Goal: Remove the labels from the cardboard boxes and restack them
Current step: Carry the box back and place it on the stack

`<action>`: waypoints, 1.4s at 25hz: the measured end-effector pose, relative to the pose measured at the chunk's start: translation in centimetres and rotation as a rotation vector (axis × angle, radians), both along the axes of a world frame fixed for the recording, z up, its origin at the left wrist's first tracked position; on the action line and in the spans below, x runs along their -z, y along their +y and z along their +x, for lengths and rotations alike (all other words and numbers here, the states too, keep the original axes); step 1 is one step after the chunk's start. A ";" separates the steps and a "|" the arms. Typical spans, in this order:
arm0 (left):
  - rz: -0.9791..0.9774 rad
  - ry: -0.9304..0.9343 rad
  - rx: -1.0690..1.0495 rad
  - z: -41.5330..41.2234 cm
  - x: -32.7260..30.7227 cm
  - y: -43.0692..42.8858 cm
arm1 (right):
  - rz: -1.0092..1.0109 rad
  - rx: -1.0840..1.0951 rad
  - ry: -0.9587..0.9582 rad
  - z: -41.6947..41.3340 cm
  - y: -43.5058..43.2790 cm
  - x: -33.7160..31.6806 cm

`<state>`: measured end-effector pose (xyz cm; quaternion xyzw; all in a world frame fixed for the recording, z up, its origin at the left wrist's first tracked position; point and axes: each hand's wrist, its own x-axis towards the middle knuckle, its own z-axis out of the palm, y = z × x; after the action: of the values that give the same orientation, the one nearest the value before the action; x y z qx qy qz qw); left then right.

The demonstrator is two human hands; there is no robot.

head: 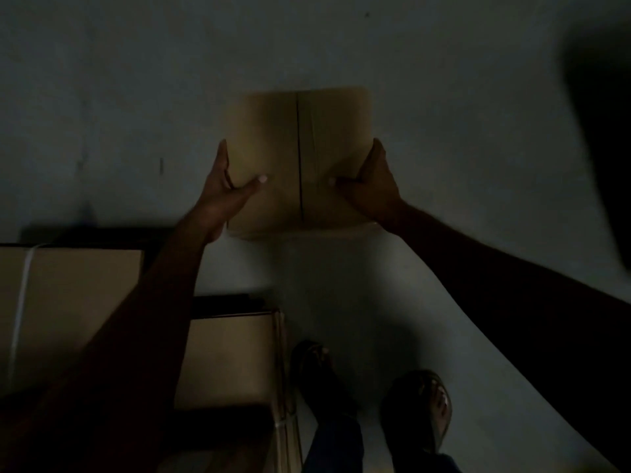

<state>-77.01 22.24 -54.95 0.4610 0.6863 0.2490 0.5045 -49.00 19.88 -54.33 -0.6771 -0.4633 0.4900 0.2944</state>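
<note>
- Head view, very dim light: both arms were stretched out forward, and the cardboard box [293, 158] sat squarely between the two hands.
- The left hand [223, 186] was clamped on the box's left side, fingers running up along the edge and the thumb laid over the top face.
- The right hand [370, 186] mirrored it on the right side, thumb hooked over the top face and the rest of the hand pressed to the edge, so this was a firm two-handed grasp.
- A dark seam [299, 155] ran straight down the box's top face, midway between the two thumbs.
- Whether the box was lifted or resting on the pale floor [341, 285] could not be told; a lighter lip showed along its near edge, level with the wrists.
- Beneath the left forearm, a big strapped box [75, 302] lay with a white strap [22, 302] across it.
- Closer in than that, just inside the left elbow, a smaller box [232, 356] showed its top.
- Between the two forearms, down near the body, the feet [423, 404] stood in sandals.
- Out beyond the right arm, a blurred dark shape [601, 97] filled the corner; what it was could not be made out.
</note>
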 end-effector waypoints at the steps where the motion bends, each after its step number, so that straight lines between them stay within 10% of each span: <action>1: 0.017 -0.002 -0.010 -0.3 1.3 0.5 | -0.005 -0.002 -0.010 -0.4 0.5 1.5; 23: 0.016 -0.002 0.070 2.9 8.4 4.1 | -0.048 0.062 -0.242 2.4 4.1 7.1; 35: 0.057 0.103 -0.076 10.8 -9.3 -6.9 | -0.062 0.024 -0.438 6.8 -8.7 -11.6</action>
<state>-66.19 15.37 -45.69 0.4610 0.7209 0.2631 0.4455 -42.17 11.17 -42.74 -0.7816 -0.4927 0.3418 0.1717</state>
